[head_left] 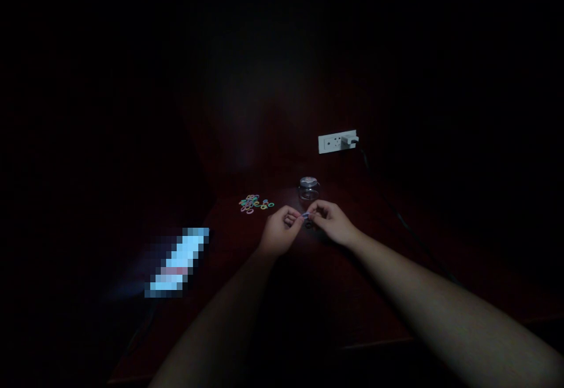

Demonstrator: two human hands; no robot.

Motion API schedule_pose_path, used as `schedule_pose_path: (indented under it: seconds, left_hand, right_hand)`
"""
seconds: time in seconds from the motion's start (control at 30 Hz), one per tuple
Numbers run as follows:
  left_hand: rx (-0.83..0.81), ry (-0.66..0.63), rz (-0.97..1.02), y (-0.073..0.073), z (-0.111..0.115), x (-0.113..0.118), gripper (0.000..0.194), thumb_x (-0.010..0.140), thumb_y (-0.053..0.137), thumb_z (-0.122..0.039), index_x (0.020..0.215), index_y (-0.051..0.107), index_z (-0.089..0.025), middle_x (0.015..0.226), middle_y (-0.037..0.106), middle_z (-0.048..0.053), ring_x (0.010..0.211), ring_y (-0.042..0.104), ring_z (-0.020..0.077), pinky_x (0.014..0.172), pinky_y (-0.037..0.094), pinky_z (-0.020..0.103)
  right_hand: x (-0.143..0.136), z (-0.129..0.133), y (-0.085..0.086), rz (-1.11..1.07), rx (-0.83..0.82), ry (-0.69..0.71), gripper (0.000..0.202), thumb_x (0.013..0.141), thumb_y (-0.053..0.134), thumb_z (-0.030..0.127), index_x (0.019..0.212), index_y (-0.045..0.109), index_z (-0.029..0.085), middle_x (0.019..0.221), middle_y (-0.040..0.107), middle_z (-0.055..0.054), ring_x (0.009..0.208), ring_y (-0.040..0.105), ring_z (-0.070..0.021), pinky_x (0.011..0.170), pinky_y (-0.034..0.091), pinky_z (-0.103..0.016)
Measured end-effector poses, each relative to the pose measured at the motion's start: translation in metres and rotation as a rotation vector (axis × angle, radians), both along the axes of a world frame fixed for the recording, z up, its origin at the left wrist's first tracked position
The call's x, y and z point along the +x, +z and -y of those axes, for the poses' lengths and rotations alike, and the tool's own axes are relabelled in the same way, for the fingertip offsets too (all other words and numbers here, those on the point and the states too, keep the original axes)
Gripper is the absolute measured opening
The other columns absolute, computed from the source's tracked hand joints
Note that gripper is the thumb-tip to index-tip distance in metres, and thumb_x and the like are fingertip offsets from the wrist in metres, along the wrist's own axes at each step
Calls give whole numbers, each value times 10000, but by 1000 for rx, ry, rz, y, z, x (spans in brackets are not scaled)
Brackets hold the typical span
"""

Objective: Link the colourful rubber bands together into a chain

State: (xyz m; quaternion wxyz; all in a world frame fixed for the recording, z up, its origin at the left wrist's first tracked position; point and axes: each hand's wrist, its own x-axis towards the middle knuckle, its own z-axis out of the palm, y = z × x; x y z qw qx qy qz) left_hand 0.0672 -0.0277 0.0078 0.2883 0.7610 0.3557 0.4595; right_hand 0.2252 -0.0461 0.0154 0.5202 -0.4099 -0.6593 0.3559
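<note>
Both hands meet over the dark red table [220, 317], pinching one small pale bluish band [305, 216] between their fingertips. My left hand [282, 230] grips its left side, and my right hand [331, 222] grips its right side. Just behind the hands stands a small clear jar [309, 189] with a lid on top. To the left of my left hand lies a loose pile of coloured rings [250, 202], pink, green, yellow and purple. Something small and dark shows under the fingertips, too dim to make out.
A bright, pixelated screen [180, 262] glows at the left. On the back wall is a white socket plate [328, 143] with a white plug [349, 140] in it. A dark cable [402, 221] runs down the right side of the table. The surroundings are very dark.
</note>
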Motion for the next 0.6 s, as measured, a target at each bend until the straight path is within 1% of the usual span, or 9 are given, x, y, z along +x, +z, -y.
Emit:
schedule_pose_path:
  seconds: [0.1, 0.27, 0.47, 0.6]
  left_hand:
    - [5, 3, -6, 0, 0, 0, 168, 751, 554, -305, 775, 565, -138, 681, 579, 16, 599, 516, 88, 543, 409, 187]
    - [-2, -5, -10, 1, 0, 0, 196, 761, 546, -297, 874, 586, -141, 734, 608, 32, 639, 546, 100, 545, 418, 184]
    - [-14, 3, -20, 0, 0, 1, 173, 745, 562, -305, 786, 584, -138, 689, 598, 22, 603, 541, 97, 512, 407, 177]
    - [0, 21, -23, 0, 1, 1, 170, 745, 560, -313, 761, 565, -144, 673, 586, 11, 584, 528, 90, 490, 385, 170]
  right_hand:
    - [0, -1, -1, 6, -6, -3, 100, 727, 533, 249, 722, 514, 150, 516, 480, 42, 453, 452, -83, 453, 335, -204]
    - [-1, -1, -2, -7, -12, 17, 127, 727, 543, 273, 728, 519, 149, 531, 488, 38, 459, 442, -80, 459, 330, -203]
    - [0, -2, -2, 23, 2, 3, 150, 709, 571, 287, 706, 522, 145, 531, 454, 46, 455, 366, -62, 445, 282, -192]
    - [1, -4, -5, 30, 3, 4, 154, 699, 584, 284, 695, 515, 146, 518, 437, 54, 444, 334, -56, 438, 258, -191]
